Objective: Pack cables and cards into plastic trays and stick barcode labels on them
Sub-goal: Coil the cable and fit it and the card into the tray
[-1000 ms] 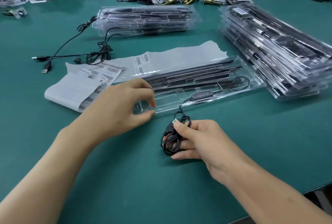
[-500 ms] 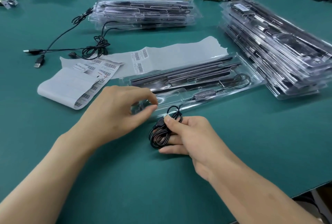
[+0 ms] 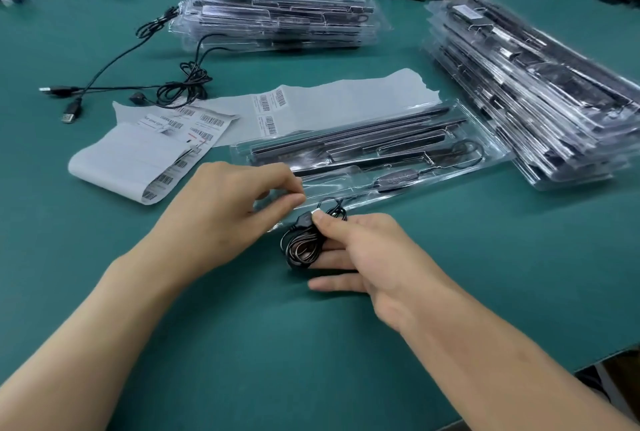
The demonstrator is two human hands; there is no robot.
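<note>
Tray stacks (image 3: pixel 277 20), two; loose tray (image 3: pixel 493 153), one

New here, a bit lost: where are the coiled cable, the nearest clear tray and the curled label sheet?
coiled cable (image 3: pixel 300 250): head view, its black loops.
clear tray (image 3: pixel 491 151): head view, its right rim.
curled label sheet (image 3: pixel 128 155): head view, its blank part.

One head-worn, wide-angle view.
We look forward and down across the green table (image 3: pixel 467 309), close above our left hand (image 3: pixel 221 212) and right hand (image 3: pixel 370 254).
</note>
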